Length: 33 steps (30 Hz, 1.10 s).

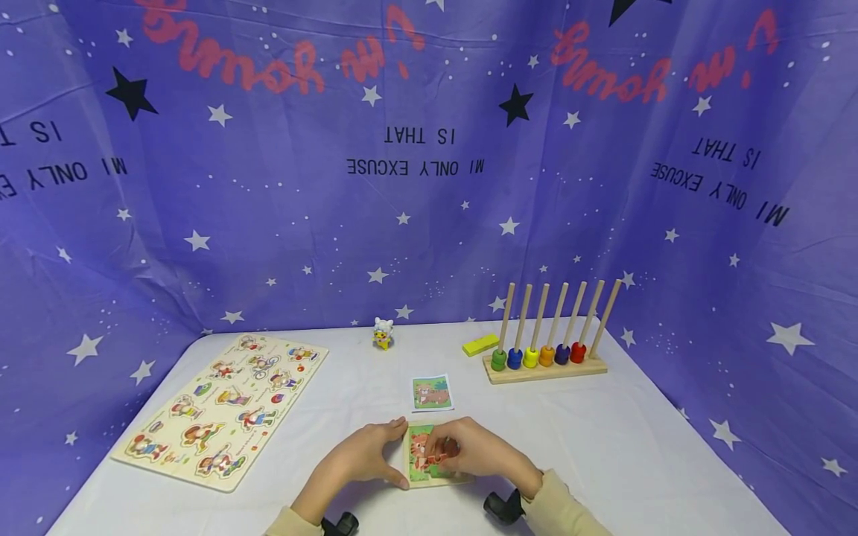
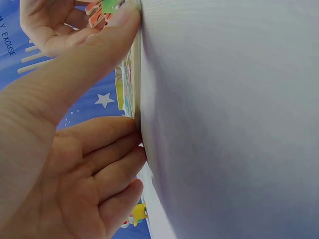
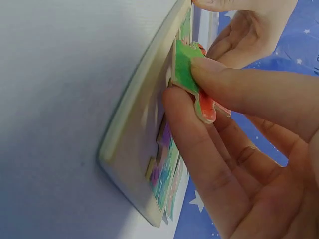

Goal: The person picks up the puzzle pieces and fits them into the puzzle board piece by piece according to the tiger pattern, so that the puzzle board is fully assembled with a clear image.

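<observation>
A small wooden jigsaw tray with a light frame lies on the white table in front of me. My left hand stands along its left side, thumb at the near corner and fingers at the far corner. In the left wrist view those fingers look fairly straight against the tray's edge. My right hand pinches a green and orange puzzle piece between thumb and forefinger, tilted over the tray. Orange animal artwork fills the tray's left part; purple and blue parts show in the right wrist view. The right hand covers much of the tray.
Just beyond the tray lies a picture card. A large picture-puzzle board lies at the left. Farther back stand a small white and yellow figurine, a yellow block and a wooden peg rack with coloured beads.
</observation>
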Available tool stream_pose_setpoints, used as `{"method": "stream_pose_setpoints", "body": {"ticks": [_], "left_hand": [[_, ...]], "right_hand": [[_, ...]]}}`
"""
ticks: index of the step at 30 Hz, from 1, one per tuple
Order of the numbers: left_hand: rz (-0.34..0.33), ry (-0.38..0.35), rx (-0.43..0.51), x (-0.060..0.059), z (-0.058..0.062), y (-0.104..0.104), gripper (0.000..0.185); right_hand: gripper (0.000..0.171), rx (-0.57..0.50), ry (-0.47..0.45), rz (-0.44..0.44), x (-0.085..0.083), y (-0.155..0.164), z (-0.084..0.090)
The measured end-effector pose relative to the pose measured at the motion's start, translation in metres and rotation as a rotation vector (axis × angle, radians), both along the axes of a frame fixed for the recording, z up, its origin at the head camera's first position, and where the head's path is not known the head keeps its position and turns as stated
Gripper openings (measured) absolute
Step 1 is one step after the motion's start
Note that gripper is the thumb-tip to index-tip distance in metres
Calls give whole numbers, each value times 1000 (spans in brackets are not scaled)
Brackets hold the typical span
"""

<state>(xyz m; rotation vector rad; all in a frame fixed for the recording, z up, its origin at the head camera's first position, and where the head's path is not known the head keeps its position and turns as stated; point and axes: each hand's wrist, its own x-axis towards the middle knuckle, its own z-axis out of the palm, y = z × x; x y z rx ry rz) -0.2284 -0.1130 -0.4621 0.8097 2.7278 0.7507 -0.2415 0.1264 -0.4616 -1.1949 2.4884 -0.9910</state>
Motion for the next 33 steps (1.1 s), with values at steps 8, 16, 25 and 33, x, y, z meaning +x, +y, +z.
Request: {"method": "stream_pose_setpoints", "body": {"ticks": [8, 16, 25, 33], "left_hand": [[6, 4, -6, 1, 0, 0, 95], [-1, -11, -1, 1, 0, 0, 95], [-4, -9, -4, 2, 2, 0, 94], [-1, 5, -12, 3, 2, 1, 94]], "right_hand": [[24, 7, 18, -2, 2, -2, -2], [22, 35, 14, -25, 2, -2, -4], [21, 77, 65, -27, 2, 0, -4], [21, 56, 30, -50, 1, 2, -3]]}}
